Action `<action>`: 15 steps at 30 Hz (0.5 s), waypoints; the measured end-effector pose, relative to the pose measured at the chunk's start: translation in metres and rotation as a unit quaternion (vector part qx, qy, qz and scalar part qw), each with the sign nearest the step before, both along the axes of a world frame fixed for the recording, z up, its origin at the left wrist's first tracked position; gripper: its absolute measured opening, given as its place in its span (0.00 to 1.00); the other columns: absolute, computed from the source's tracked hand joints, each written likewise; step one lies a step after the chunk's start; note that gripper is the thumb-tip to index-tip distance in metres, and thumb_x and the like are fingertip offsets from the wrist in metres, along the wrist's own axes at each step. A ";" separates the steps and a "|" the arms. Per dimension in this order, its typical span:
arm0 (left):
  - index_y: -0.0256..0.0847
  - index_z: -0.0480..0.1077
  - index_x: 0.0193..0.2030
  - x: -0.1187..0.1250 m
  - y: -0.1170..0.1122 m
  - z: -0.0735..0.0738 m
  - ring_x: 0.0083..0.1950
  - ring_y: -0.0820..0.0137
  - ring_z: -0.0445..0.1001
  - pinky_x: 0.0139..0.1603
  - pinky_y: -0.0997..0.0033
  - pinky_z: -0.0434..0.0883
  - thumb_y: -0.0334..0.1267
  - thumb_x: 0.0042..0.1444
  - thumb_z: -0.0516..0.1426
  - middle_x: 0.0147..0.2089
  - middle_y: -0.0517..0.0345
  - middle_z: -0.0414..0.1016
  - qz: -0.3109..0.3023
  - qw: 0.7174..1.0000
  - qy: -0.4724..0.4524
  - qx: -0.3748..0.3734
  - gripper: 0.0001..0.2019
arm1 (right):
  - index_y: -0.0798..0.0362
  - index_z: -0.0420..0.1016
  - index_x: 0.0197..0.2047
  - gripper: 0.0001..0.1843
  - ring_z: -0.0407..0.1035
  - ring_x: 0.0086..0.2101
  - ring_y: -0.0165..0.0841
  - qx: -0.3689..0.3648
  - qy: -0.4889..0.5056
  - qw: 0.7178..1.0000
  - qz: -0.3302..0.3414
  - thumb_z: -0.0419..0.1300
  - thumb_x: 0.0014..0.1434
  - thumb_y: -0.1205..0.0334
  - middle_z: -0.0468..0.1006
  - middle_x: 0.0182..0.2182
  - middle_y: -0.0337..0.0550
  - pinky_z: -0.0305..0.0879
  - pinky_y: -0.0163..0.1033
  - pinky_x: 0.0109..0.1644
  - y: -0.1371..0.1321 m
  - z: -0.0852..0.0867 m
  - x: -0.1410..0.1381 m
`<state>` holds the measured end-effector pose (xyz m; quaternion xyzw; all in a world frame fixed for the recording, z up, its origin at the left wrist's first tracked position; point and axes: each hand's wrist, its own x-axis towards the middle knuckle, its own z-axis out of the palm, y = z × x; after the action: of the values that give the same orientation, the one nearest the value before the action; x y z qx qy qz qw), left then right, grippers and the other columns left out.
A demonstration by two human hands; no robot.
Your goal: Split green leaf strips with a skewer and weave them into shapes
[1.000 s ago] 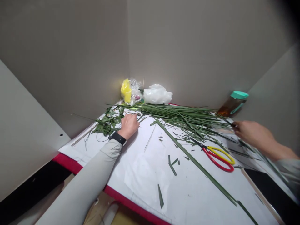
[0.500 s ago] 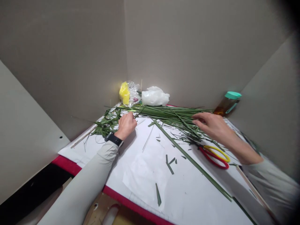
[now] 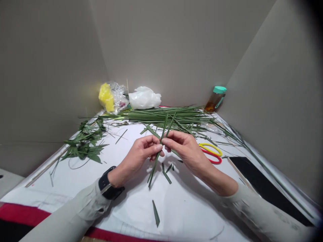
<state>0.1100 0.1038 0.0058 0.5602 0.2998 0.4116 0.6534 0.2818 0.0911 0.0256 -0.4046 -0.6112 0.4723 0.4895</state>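
Leaf strips (image 3: 157, 158) crossed, held in narrow pinch by left hand (image 3: 141, 151) and right hand (image 3: 185, 151), fingertips nearly meeting, strip pile (image 3: 161, 117) at 12 o'clock, scissors (image 3: 210, 153) at 2 o'clock.

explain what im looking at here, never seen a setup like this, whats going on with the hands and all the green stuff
There is no machine here, just a person working with two bare hands. The pictures come from a camera worn on the person's head, looking forward and down. The left hand, with a black watch on its wrist, and the right hand both pinch narrow green leaf strips. The white-covered work surface holds a pile of long green strips, leafy green sprigs, and scissors with red and yellow handles. Behind them are a white plastic bag and a bottle with a teal lid.
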 end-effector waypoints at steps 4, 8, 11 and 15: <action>0.36 0.71 0.31 0.008 -0.005 -0.003 0.32 0.74 0.67 0.36 0.74 0.64 0.39 0.58 0.63 0.31 0.57 0.73 -0.004 0.999 -0.028 -0.027 0.09 | 0.52 0.77 0.34 0.08 0.66 0.29 0.29 -0.049 0.044 0.998 0.006 0.66 0.57 0.57 0.72 0.27 0.35 0.60 0.37 0.37 -0.006 -0.011 0.004; 0.38 0.68 0.33 0.012 -0.010 -0.004 0.33 0.72 0.69 0.36 0.73 0.66 0.40 0.57 0.63 0.31 0.59 0.71 0.037 0.995 -0.072 -0.055 0.10 | 0.52 0.74 0.35 0.12 0.66 0.28 0.29 -0.071 0.085 0.994 -0.005 0.70 0.54 0.55 0.71 0.24 0.33 0.62 0.37 0.36 -0.008 -0.014 0.001; 0.40 0.67 0.34 0.012 -0.014 -0.002 0.26 0.77 0.60 0.28 0.77 0.59 0.39 0.57 0.64 0.28 0.65 0.65 0.074 0.993 -0.071 -0.054 0.09 | 0.53 0.73 0.32 0.12 0.63 0.27 0.27 -0.057 0.048 0.997 -0.026 0.69 0.54 0.56 0.70 0.24 0.33 0.58 0.35 0.33 -0.009 -0.014 -0.002; 0.40 0.67 0.33 0.011 -0.017 0.003 0.27 0.78 0.57 0.25 0.78 0.56 0.40 0.55 0.66 0.28 0.65 0.63 0.087 0.996 -0.018 -0.008 0.12 | 0.52 0.71 0.30 0.11 0.62 0.27 0.28 -0.063 0.034 0.997 -0.023 0.67 0.56 0.56 0.69 0.23 0.33 0.57 0.36 0.33 -0.011 -0.015 -0.002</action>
<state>0.1213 0.0866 0.0087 0.5195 0.3390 0.4740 0.6249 0.2794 0.0799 0.0108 -0.4322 -0.5535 0.5119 0.4948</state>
